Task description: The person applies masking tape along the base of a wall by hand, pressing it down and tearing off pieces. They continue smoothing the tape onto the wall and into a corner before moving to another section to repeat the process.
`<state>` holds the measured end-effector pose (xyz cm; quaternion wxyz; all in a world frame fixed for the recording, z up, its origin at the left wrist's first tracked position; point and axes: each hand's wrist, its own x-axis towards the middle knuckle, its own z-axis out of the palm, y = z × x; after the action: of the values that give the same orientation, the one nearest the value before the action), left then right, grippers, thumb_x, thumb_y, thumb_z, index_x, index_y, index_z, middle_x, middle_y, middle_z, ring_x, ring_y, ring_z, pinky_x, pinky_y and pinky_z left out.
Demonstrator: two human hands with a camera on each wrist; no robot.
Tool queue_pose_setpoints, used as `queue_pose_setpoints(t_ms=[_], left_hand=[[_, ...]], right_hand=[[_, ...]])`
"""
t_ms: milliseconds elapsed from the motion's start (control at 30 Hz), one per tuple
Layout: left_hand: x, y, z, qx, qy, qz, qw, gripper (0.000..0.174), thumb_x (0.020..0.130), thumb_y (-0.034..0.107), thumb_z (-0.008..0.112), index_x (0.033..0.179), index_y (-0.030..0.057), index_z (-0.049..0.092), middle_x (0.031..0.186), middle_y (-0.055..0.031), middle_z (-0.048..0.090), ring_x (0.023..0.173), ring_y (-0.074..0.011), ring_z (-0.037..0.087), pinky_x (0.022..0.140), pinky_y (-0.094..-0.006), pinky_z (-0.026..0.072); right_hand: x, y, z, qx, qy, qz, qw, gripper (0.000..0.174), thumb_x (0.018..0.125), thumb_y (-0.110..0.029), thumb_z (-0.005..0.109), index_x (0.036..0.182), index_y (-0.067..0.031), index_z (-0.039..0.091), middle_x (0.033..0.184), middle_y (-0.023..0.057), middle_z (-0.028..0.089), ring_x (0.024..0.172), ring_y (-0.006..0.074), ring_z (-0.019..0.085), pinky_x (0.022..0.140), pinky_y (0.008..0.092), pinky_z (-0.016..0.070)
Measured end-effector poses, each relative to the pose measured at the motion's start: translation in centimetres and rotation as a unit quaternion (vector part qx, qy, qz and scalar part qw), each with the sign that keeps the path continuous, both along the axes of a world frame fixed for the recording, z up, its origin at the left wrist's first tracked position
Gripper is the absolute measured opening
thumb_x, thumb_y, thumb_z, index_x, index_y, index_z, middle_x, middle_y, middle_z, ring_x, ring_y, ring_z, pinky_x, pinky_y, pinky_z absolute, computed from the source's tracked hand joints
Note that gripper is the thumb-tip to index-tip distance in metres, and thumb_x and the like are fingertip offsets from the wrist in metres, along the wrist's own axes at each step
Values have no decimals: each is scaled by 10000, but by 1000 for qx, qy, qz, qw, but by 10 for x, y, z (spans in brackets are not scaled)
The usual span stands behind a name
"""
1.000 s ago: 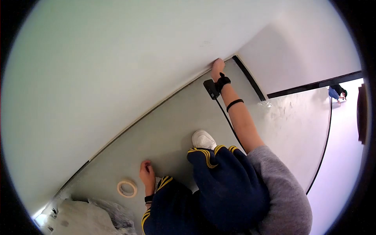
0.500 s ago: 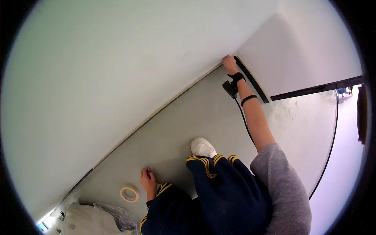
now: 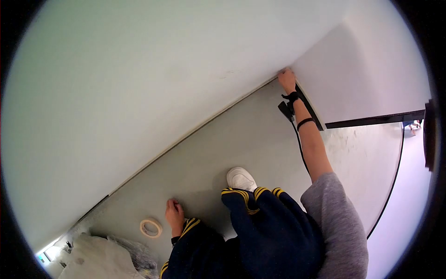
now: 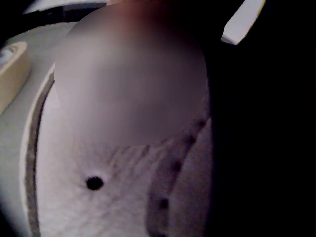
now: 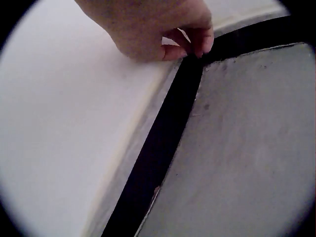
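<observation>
At the far corner where two white walls meet, my right hand (image 3: 286,80) reaches down to the foot of the wall. In the right wrist view, the thumb and fingertips (image 5: 206,44) pinch at the black strip (image 5: 158,143) where it bends round the corner. My left hand (image 3: 174,216) hangs loosely curled beside the left knee, holding nothing. A roll of masking tape (image 3: 151,228) lies flat on the floor just left of it. The left wrist view is mostly filled by a white shoe (image 4: 69,197) with small dark holes, partly blurred.
A crumpled translucent plastic bag (image 3: 100,258) lies at the lower left. The long white wall (image 3: 139,93) runs diagonally along the grey floor (image 3: 195,162). A white shoe (image 3: 241,179) stands forward on the floor. A cable (image 3: 301,144) trails from the right wrist camera.
My right hand has slid rightward along the foot of the wall up to the corner, its fingers now at the corner itself. The left hand stays beside the knee and the tape roll.
</observation>
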<state>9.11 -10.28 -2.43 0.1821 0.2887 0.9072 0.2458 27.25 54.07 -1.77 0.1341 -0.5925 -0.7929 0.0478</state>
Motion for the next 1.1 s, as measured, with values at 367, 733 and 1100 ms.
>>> queue_pose_setpoints(t_ms=[367, 733, 1100], left_hand=[[-4, -6, -8, 23, -2, -22, 999, 73, 798, 53, 521, 868, 54, 499, 838, -140, 569, 722, -375, 562, 597, -453, 444], [-4, -6, -1, 40, -38, -14, 998, 83, 842, 68, 496, 917, 49, 524, 851, -165, 570, 725, -376, 554, 628, -427, 445], [-6, -9, -15, 51, -36, -17, 998, 61, 817, 56, 511, 876, 42, 518, 868, -140, 565, 729, -361, 563, 609, -440, 456]], right_hand=[[-19, -57, 14, -47, -82, 75, 993, 279, 802, -168, 551, 878, 93, 613, 949, 287, 586, 975, 407, 545, 833, 485, 450], [-72, -200, 33, -115, 209, 108, 965, 478, 804, -116, 530, 1220, 98, 430, 875, 211, 607, 844, 355, 591, 760, 436, 467], [-57, -97, -18, -246, 63, 102, 962, 821, 806, -107, 498, 1394, 128, -24, 697, 158, 640, 606, 233, 613, 569, 318, 481]])
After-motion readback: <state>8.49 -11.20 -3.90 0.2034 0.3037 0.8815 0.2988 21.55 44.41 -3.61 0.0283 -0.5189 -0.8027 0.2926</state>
